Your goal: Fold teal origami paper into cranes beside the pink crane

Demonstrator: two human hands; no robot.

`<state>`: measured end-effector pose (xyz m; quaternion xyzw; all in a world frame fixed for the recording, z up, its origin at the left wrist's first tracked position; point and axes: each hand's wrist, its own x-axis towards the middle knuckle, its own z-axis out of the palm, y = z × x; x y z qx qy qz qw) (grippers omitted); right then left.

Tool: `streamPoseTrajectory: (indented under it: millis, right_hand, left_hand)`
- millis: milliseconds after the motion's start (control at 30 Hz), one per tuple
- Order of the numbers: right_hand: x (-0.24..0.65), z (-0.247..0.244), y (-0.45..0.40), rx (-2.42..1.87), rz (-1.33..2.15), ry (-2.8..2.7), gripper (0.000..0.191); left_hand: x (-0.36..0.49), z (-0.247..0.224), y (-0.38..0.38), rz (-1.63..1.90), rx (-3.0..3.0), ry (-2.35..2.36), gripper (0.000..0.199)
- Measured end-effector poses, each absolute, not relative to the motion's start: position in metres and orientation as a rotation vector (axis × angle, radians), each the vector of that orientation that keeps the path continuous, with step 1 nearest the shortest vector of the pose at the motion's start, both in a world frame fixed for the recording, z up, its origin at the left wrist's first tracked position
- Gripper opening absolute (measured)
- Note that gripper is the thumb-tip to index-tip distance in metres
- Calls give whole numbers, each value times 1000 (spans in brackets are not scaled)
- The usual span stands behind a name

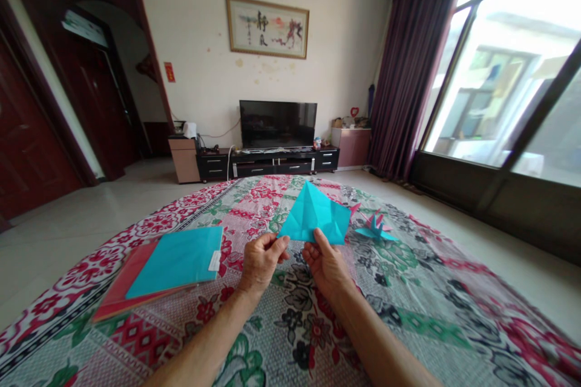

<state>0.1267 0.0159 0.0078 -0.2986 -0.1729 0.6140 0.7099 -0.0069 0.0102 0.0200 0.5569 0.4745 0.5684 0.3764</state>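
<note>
A folded sheet of turquoise origami paper (pixel 313 214) is held up above the patterned cloth, with crease lines across it and one corner pointing upward. My left hand (pixel 263 259) pinches its lower left corner between thumb and fingers. Along the bottom edge, my right hand (pixel 327 260) grips the paper, thumb on the near face and fingers curled behind. Just right of the sheet, a folded turquoise paper figure (pixel 376 228) with pointed wings sits on the cloth. Pink folded paper (pixel 354 210) shows beside it, partly hidden behind the held sheet.
On the left of the flowered tablecloth (pixel 281 338) lies a pack of turquoise paper (pixel 181 260) over red sheets (pixel 113 284). Beyond the table stand a television (pixel 278 124) on a black cabinet (pixel 272 163). A curtain (pixel 403 66) and large window are at right.
</note>
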Motion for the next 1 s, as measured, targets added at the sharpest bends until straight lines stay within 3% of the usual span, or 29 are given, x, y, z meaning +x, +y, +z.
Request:
streamPoseTrajectory:
  millis: [1000]
  right_hand:
    - [141, 14, 22, -749, 1244, -353, 40]
  left_hand:
    - [-9, 14, 14, 1511, 1301, 1207, 32]
